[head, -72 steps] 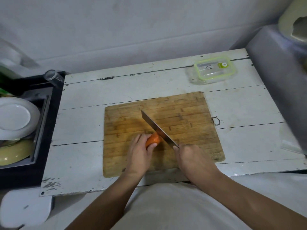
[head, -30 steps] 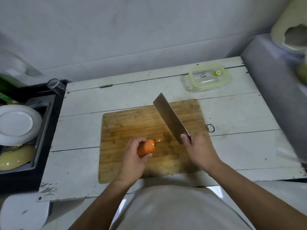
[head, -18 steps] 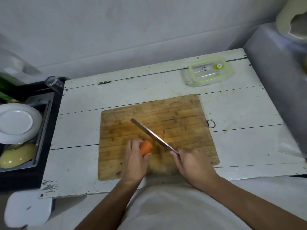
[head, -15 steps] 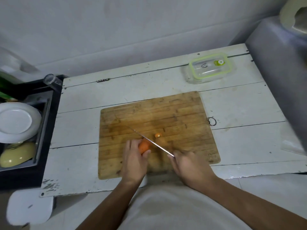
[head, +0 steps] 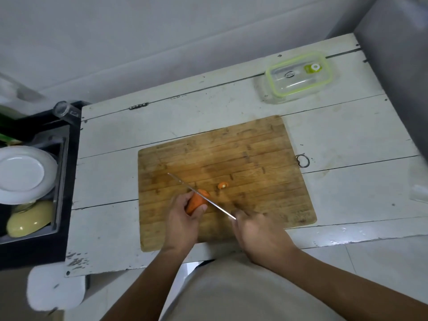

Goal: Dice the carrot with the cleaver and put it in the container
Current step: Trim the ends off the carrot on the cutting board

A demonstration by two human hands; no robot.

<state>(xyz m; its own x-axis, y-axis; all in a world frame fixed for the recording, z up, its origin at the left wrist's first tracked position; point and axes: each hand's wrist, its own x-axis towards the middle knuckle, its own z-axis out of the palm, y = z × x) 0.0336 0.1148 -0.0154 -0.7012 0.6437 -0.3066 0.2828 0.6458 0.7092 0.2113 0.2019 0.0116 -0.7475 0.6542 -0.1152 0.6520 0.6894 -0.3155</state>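
cleaver edge-on across the carrot's far end, mid-dice on the board

the left hand grips the carrot, whose long axis runs from that hand's fingertips up and away to the right, its cut end just past them. the right hand is wrapped round the handle of the cleaver; the blade lies across the carrot, close to square to that axis, right beside the left fingertips. so the next cut hinges on the left hand, the nearer one, feeding the carrot toward the blade. one small cut piece sits just beyond the blade on the cutting board. the container stands well apart, far up and right of the right hand on the worktop, lid on; it looks to hold no carrot.
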